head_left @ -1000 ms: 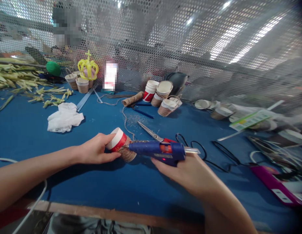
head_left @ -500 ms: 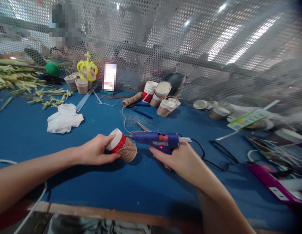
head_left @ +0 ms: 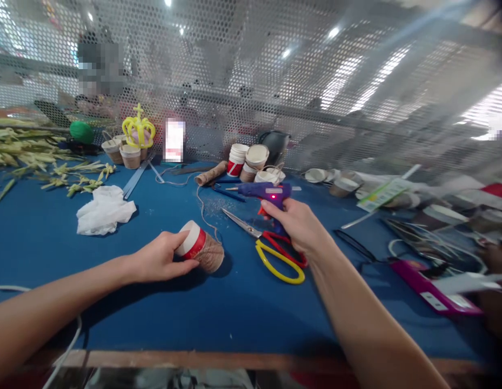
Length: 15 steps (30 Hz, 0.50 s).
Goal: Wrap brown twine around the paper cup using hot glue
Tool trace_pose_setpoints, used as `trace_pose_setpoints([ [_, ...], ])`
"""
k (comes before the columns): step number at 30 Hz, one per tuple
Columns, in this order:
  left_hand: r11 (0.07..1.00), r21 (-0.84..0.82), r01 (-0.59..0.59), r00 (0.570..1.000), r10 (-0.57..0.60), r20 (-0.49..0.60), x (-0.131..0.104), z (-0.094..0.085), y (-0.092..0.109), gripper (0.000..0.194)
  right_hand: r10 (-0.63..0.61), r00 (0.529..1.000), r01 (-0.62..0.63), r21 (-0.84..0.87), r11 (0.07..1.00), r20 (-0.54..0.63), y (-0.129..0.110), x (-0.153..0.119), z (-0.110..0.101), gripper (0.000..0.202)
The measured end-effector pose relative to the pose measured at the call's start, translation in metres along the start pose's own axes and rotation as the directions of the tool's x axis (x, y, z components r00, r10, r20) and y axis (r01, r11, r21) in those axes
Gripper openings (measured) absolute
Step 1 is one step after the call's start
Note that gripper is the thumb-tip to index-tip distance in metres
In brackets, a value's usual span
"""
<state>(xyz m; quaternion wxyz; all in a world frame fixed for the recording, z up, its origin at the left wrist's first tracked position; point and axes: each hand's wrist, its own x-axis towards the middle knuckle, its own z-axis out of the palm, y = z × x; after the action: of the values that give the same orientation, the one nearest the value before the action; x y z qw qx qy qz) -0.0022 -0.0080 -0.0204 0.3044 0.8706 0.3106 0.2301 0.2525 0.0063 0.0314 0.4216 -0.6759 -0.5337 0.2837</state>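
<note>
Tilted on its side, a paper cup [head_left: 211,256] with a red band and brown twine round its lower part is held at the rim by my left hand [head_left: 164,256]. Twine runs from it back to a twine roll [head_left: 211,173]. My right hand [head_left: 289,219] grips a blue glue gun [head_left: 265,190] with a red light on, its nozzle pointing left, away from the cup. Below the gun, scissors [head_left: 280,258] with one red and one yellow handle lie on the blue table.
Crumpled white tissue [head_left: 105,210] lies at left, near dried husks [head_left: 27,146]. Stacked cups [head_left: 238,160] and a lit phone [head_left: 174,141] stand by the mesh screen. A magenta power strip [head_left: 435,289] with cables lies at right.
My right hand has lifted the glue gun away from the cup, up and back over the table. The scissors now show fully. My left hand still holds the cup.
</note>
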Motion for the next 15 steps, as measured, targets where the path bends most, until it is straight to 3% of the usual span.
trace_pose_setpoints([
  [9, 0.999, 0.017, 0.027, 1.000, -0.027, -0.009, -0.001, 0.001, -0.002, 0.027, 0.154, 0.986, -0.165, -0.323, 0.932, -0.061, 0.036, 0.053, 0.007, 0.033],
  [13, 1.000, 0.007, 0.029, 0.998, -0.028, -0.048, 0.000, 0.000, -0.002, 0.026, 0.102, 0.988, -0.145, -0.454, 0.879, -0.119, 0.028, 0.048, 0.009, 0.024],
  [15, 1.000, -0.010, 0.021, 0.997, -0.022, -0.075, 0.000, -0.001, -0.002, 0.025, 0.064, 0.996, -0.083, -0.467, 0.880, -0.058, 0.017, 0.034, 0.011, 0.023],
])
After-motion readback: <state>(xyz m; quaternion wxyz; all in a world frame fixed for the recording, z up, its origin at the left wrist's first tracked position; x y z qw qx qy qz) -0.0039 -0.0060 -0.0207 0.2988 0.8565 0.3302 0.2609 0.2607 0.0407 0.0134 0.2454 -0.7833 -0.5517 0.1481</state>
